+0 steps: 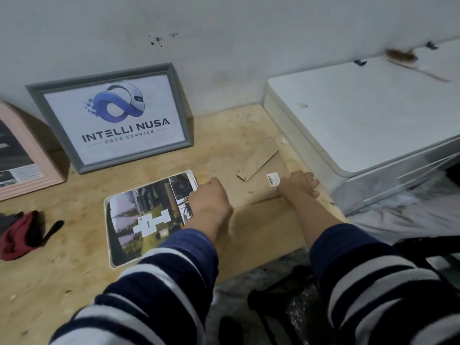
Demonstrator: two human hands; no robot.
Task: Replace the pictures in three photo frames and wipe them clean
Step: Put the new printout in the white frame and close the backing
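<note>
Brown frame back (258, 180) face-down; both hands, left (210, 195), right (297, 184), grip its edges.

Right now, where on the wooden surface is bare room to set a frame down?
Bare wood lies in front of the red cloth, left of the printed picture, and between the grey frame and white appliance. Around both hands it is crowded.

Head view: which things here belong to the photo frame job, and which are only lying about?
For the job:
- grey frame, leaning on the wall
- pink frame, at the left edge
- photo sheet, under the left hand
- brown backing board, under the right hand
- red cloth, probably for wiping

Lying about:
- white box
- brush on it
</note>
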